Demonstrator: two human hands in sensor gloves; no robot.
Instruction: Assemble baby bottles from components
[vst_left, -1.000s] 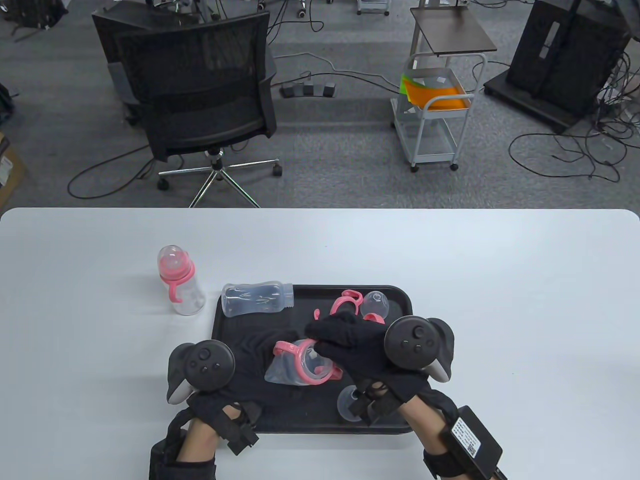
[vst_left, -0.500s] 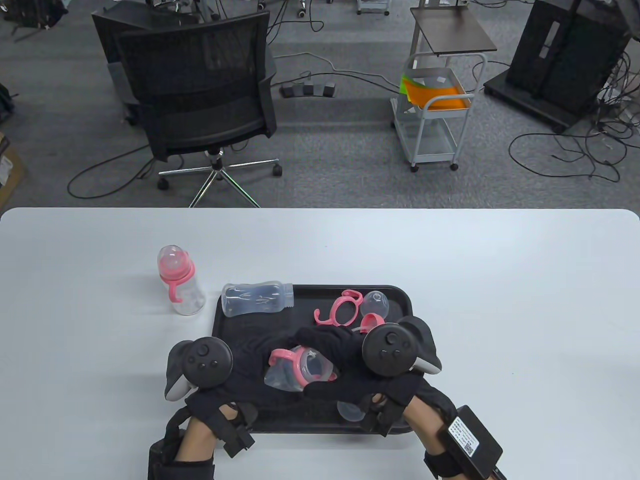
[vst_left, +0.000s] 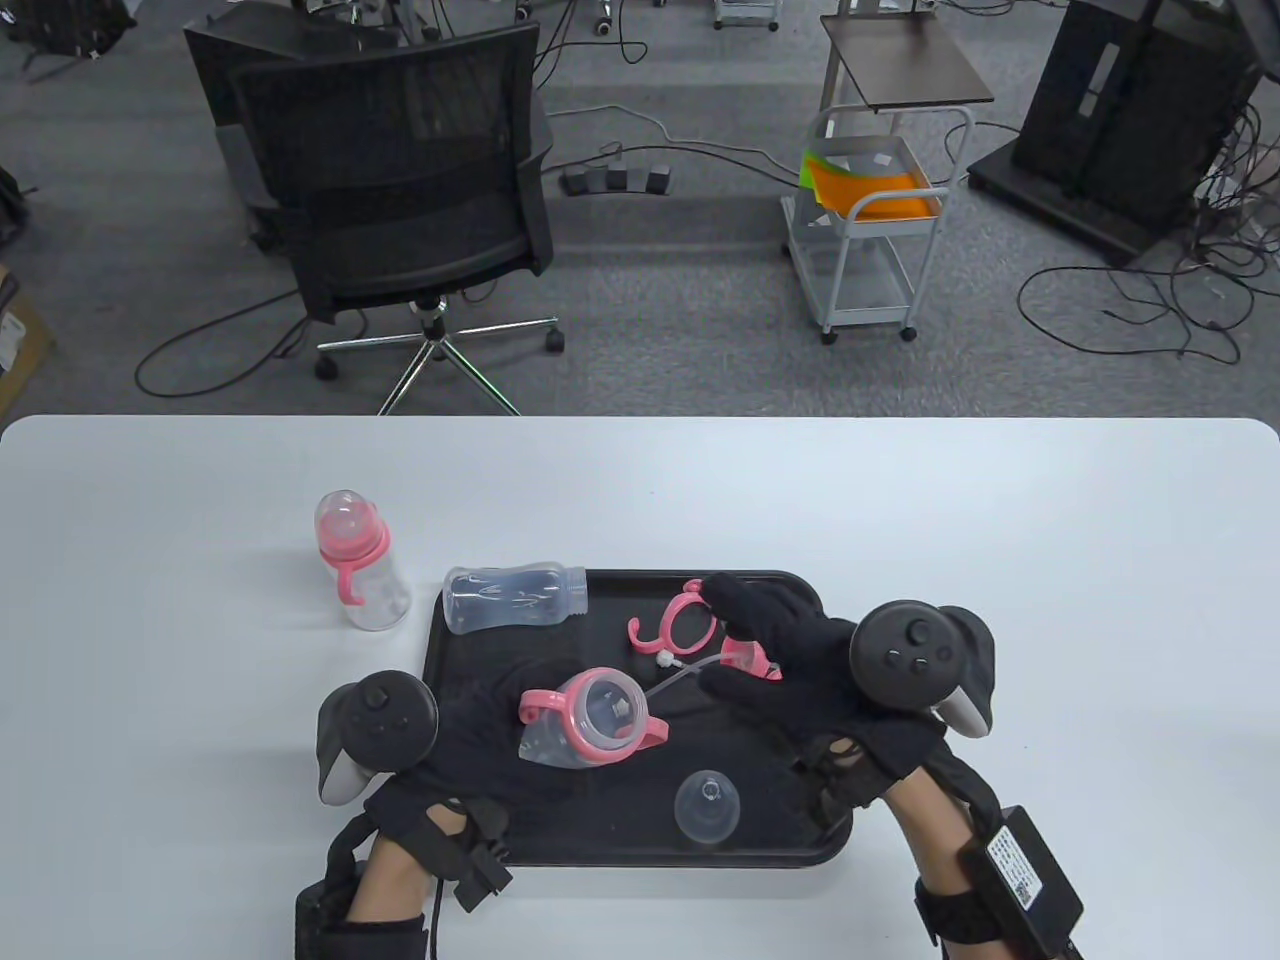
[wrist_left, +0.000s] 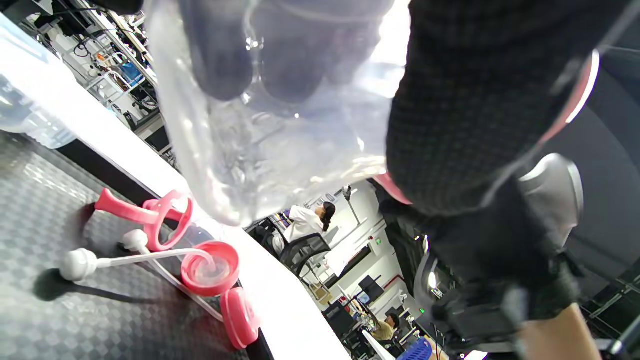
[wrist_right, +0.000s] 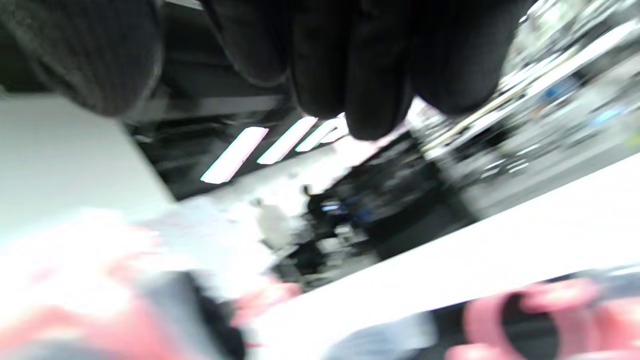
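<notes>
Hidden, cropped and blurred parts

The right wrist view is strongly blurred: pink shapes (wrist_right: 530, 315) at its lower edge cannot be identified. The right hand (vst_left: 800, 670) covers the far right part of the tray (vst_left: 470, 620). In the left wrist view the clear bottle (wrist_left: 260, 130) is cropped by the top edge.

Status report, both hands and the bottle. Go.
Left hand grips the bottle with pink handle ring over the tray. Right hand open, reaching at the straw collar. Loose handle ring beside it.
</notes>
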